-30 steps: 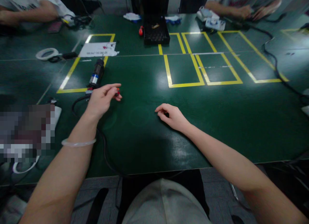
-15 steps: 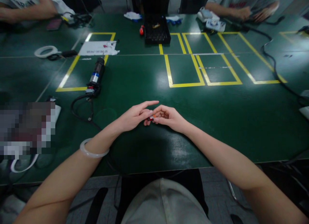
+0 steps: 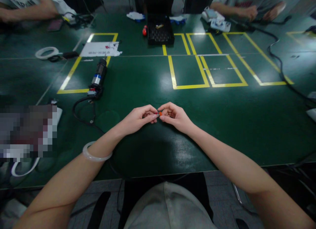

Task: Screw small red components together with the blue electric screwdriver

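Observation:
My left hand (image 3: 141, 117) and my right hand (image 3: 175, 117) meet over the near middle of the green table (image 3: 138, 153). Between their fingertips is a small part (image 3: 160, 113) with an orange end and a red and metallic end. The left thumb and fingers pinch its red, metallic side. At the orange side, the right thumb and forefinger are closed on it. Its exact kind is too small to make out, and the fingers hide some of it. A pale bangle (image 3: 96, 153) circles the left forearm.
An electric screwdriver (image 3: 98, 75) with a cable lies to the left. Farther back stand a black case (image 3: 161, 36), a roll of white tape (image 3: 46, 53) and a white sheet (image 3: 100, 49). Yellow tape outlines (image 3: 191, 87) mark the table. Two people sit across it.
My left forefinger, stretched out before, has curled in to pinch the small part. The part has shifted slightly right and up, and its orange end shows more.

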`<state>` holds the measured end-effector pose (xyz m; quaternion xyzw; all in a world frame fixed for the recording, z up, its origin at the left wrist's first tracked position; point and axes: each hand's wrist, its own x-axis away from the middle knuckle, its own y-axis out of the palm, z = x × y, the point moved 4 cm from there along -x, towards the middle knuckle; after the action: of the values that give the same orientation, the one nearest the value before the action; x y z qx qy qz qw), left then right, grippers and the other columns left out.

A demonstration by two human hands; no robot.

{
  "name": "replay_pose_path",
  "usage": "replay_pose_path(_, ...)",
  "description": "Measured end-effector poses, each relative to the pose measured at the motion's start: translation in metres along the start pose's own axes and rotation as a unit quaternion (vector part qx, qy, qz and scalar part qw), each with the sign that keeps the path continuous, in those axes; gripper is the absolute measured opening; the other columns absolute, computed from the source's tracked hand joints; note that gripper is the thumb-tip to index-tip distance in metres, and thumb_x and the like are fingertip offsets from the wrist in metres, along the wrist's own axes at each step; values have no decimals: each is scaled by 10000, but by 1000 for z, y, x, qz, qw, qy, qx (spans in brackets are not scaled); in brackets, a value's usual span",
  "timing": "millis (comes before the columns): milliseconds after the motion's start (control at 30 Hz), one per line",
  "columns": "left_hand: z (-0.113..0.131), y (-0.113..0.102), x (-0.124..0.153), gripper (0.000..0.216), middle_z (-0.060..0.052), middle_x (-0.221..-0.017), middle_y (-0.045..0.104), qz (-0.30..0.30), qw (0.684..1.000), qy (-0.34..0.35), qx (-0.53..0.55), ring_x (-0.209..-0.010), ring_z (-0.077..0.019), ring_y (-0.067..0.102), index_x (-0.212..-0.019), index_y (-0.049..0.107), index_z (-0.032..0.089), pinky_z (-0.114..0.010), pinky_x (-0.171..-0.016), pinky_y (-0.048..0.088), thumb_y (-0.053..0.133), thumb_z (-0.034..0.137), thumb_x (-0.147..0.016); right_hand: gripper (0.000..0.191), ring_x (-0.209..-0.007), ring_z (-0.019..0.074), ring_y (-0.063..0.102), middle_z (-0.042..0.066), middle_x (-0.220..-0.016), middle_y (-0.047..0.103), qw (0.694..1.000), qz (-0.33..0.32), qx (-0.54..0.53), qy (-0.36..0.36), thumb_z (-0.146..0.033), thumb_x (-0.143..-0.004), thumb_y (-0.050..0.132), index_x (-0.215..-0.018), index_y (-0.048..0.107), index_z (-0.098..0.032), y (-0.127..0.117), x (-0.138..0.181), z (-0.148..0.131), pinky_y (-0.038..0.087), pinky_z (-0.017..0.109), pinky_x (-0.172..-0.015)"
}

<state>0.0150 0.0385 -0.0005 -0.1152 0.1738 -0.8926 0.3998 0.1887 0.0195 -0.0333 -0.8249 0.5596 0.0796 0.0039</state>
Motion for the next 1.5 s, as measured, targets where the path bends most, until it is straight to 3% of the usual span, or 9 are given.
replay_pose_path(200,5,-3,2,240,-37,-965,704,48,996,49,-63,-871,-156,659,-1024,658,168,-286,-825,523,673,383,-919,304,-690,106,585,-10,-817,643,1000,7,12,16,-407,-836,756,-1001,616,-193,-1,0,1,471,253,-654)
replay_pose_path(367,5,-3,1,275,-36,-991,706,57,996,44,-61,-902,-162,669,-1046,655,166,-290,-849,535,691,399,-906,189,-723,119,594,3,-849,649,997,3,70,-24,-315,-862,710,-977,624,-193,0,1,-4,493,270,-680)
replay_pose_path(633,2,-2,1,238,-44,-1001,703,46,996,42,-70,-924,-172,670,-1050,653,168,-314,-881,538,675,357,-906,239,-740,129,614,13,-914,669,990,13,122,-65,-246,-859,692,-1069,582,-212,0,2,-5,514,287,-695)
replay_pose_path(967,5,-1,1,218,-42,-971,693,44,991,46,-117,-881,-178,656,-999,633,177,-313,-844,533,687,349,-876,113,-845,164,611,33,-949,662,958,2,258,-123,-241,-889,696,-976,629,-210,4,8,-20,510,310,-767)
replay_pose_path(1233,8,-4,2,270,-45,-969,708,44,988,55,-140,-888,-181,653,-1022,676,173,-285,-820,493,630,425,-938,90,-834,161,620,28,-944,671,957,1,275,-97,-223,-889,679,-962,632,-205,0,5,-18,507,307,-771)
replay_pose_path(1367,8,-13,3,327,-55,-987,711,51,978,58,-194,-928,-200,648,-992,695,180,-302,-849,465,515,453,-998,102,-839,158,625,27,-954,670,957,-5,277,-89,-192,-880,677,-972,635,-205,0,5,-16,506,306,-784)
replay_pose_path(1500,-3,-42,4,340,-83,-1082,682,120,946,40,-298,-1032,-241,624,-1067,674,188,-350,-931,446,478,458,-1001,107,-835,157,623,33,-962,670,957,-3,275,-86,-176,-877,672,-976,639,-199,-1,5,-16,506,304,-779)
